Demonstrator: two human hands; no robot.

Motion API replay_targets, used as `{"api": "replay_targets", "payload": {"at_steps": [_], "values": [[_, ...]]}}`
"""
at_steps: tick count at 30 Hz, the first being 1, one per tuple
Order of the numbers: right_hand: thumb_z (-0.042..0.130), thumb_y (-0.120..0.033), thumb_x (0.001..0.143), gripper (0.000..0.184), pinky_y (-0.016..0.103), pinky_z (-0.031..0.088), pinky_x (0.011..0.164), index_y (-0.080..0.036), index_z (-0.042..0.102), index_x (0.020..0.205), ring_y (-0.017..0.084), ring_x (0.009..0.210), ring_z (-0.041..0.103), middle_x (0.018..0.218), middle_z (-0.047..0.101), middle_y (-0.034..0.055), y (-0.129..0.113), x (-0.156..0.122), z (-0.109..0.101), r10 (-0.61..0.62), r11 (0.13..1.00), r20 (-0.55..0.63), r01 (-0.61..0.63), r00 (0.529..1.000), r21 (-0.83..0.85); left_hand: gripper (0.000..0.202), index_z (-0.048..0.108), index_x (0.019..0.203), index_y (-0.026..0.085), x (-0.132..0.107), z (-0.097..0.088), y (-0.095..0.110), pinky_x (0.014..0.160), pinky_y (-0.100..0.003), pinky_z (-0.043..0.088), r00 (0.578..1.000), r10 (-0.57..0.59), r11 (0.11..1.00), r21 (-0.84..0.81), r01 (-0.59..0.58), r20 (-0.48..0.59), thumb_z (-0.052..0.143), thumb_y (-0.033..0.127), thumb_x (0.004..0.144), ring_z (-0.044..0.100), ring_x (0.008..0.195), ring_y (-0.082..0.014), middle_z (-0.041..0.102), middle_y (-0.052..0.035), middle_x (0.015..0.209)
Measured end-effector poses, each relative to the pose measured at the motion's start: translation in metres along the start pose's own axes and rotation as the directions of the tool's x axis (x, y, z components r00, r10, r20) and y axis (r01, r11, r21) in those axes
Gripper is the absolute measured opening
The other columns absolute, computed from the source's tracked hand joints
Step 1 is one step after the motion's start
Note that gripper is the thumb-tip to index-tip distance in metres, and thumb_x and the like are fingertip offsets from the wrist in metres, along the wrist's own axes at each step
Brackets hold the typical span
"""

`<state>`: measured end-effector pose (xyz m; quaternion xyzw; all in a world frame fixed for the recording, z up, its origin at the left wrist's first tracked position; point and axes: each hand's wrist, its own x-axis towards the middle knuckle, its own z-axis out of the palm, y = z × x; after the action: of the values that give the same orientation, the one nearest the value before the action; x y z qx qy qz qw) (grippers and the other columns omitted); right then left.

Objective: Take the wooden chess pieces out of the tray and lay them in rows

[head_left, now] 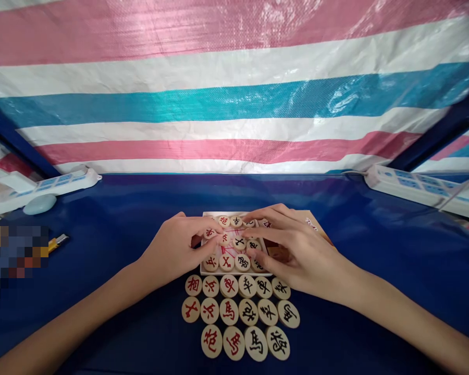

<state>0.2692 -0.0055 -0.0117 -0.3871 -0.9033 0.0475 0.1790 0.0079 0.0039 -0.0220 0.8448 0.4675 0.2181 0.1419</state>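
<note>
Pinched between the thumb and index finger of my left hand [180, 240] is a red-marked xiangqi piece [225, 238], over the middle of a shallow white box [201, 270]. My right hand [299, 246] reaches in from the other side, its thumb and index finger closing on a black-marked xiangqi piece [254, 245]. Its other fingers stretch across the back right corner and partly hide pieces there. Round wooden pieces, such as a red one [226, 261] and a black one [243, 261], lie along the box's sides. Another black-marked piece [239, 242] sits between my hands.
Rows of xiangqi pieces [229, 311] lie before the box on the blue table [133, 333], red left, black right. A brown and cream box [316, 227] is behind my right hand. Power strips [68, 182] stand at both sides, with a pale mouse [39, 204] at left. Striped sheeting [234, 104] hangs behind.
</note>
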Motion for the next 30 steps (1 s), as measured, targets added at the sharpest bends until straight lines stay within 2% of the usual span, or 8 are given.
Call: {"api": "replay_targets", "payload": {"at_steps": [4, 8, 13, 15, 19, 24, 27, 30], "values": [[0.057, -0.04, 0.096, 0.026, 0.042, 0.044, 0.093, -0.032, 0.066, 0.119, 0.024, 0.118, 0.051, 0.13, 0.06, 0.0012, 0.002, 0.003, 0.003, 0.024, 1.0, -0.003, -0.024, 1.0, 0.001, 0.024, 0.068, 0.11, 0.036, 0.004, 0.0, -0.001, 0.077, -0.033, 0.036, 0.996, -0.07, 0.997, 0.046, 0.067, 0.05, 0.062, 0.043, 0.088, 0.044, 0.049, -0.0089, 0.046, 0.0115, 0.052], [0.057, -0.039, 0.096, 0.025, 0.042, 0.045, 0.093, -0.029, 0.067, 0.117, 0.024, 0.116, 0.051, 0.127, 0.061, 0.0032, 0.001, 0.006, 0.007, 0.015, 0.999, 0.003, -0.015, 1.0, 0.042, 0.023, 0.072, 0.102, 0.037, 0.006, 0.0, 0.001, 0.08, -0.035, 0.038, 0.995, -0.07, 0.996, 0.066, 0.065, 0.076, 0.062, 0.051, 0.087, 0.043, 0.046, -0.0088, 0.043, 0.0109, 0.048], [0.059, -0.034, 0.096, 0.023, 0.044, 0.045, 0.091, -0.028, 0.068, 0.116, 0.025, 0.114, 0.052, 0.123, 0.062, 0.0049, 0.0, 0.007, 0.013, -0.025, 0.998, -0.043, 0.027, 0.999, 0.059, 0.027, 0.074, 0.1, 0.034, 0.005, 0.002, 0.004, 0.059, -0.028, 0.036, 0.998, -0.046, 0.996, 0.078, 0.043, 0.033, 0.063, 0.055, 0.086, 0.044, 0.043, -0.0107, 0.047, 0.0091, 0.046], [0.06, -0.032, 0.095, 0.022, 0.045, 0.045, 0.091, -0.027, 0.068, 0.115, 0.025, 0.112, 0.053, 0.121, 0.063, 0.0054, 0.001, 0.007, 0.015, -0.032, 0.997, -0.056, 0.035, 0.998, 0.063, 0.026, 0.074, 0.1, 0.035, 0.005, 0.004, 0.004, 0.058, -0.028, 0.036, 1.0, -0.029, 0.996, 0.084, 0.028, 0.007, 0.066, 0.054, 0.084, 0.045, 0.043, -0.0114, 0.049, 0.0092, 0.046], [0.062, -0.031, 0.093, 0.02, 0.045, 0.046, 0.091, -0.025, 0.07, 0.111, 0.025, 0.108, 0.055, 0.117, 0.064, 0.0065, 0.002, 0.008, 0.02, -0.043, 0.997, -0.079, 0.047, 0.996, 0.055, 0.023, 0.074, 0.102, 0.033, 0.005, 0.007, 0.006, 0.066, -0.031, 0.041, 0.999, 0.032, 0.997, 0.075, -0.029, -0.039, 0.07, 0.047, 0.084, 0.047, 0.043, -0.0108, 0.052, 0.0101, 0.046], [0.061, -0.031, 0.095, 0.018, 0.045, 0.045, 0.092, -0.025, 0.069, 0.109, 0.024, 0.11, 0.056, 0.117, 0.065, 0.0049, -0.001, 0.008, 0.017, -0.038, 0.998, -0.08, 0.042, 0.996, 0.055, 0.019, 0.072, 0.099, 0.03, 0.005, 0.009, 0.007, 0.066, -0.031, 0.04, 0.999, 0.024, 0.998, 0.061, -0.023, -0.022, 0.069, 0.043, 0.085, 0.044, 0.042, -0.0093, 0.048, 0.011, 0.046], [0.061, -0.032, 0.094, 0.019, 0.044, 0.044, 0.093, -0.025, 0.066, 0.111, 0.022, 0.107, 0.058, 0.116, 0.067, 0.0024, -0.005, 0.006, 0.01, -0.026, 0.998, -0.138, 0.034, 0.99, 0.062, 0.021, 0.07, 0.101, 0.029, 0.002, 0.004, 0.009, 0.069, -0.032, 0.041, 0.998, 0.036, 0.996, 0.084, -0.032, -0.046, 0.065, 0.043, 0.087, 0.047, 0.048, -0.01, 0.049, 0.0099, 0.053], [0.065, -0.032, 0.092, 0.022, 0.041, 0.045, 0.092, -0.026, 0.064, 0.113, 0.019, 0.102, 0.062, 0.109, 0.071, 0.0, -0.007, 0.0, 0.003, -0.054, 0.996, -0.243, 0.07, 0.968, 0.06, 0.021, 0.067, 0.107, 0.027, -0.004, -0.004, 0.01, 0.069, -0.03, 0.042, 0.985, 0.114, 0.99, 0.097, -0.102, -0.126, 0.063, 0.036, 0.089, 0.051, 0.06, -0.0105, 0.062, 0.0052, 0.079]]}}
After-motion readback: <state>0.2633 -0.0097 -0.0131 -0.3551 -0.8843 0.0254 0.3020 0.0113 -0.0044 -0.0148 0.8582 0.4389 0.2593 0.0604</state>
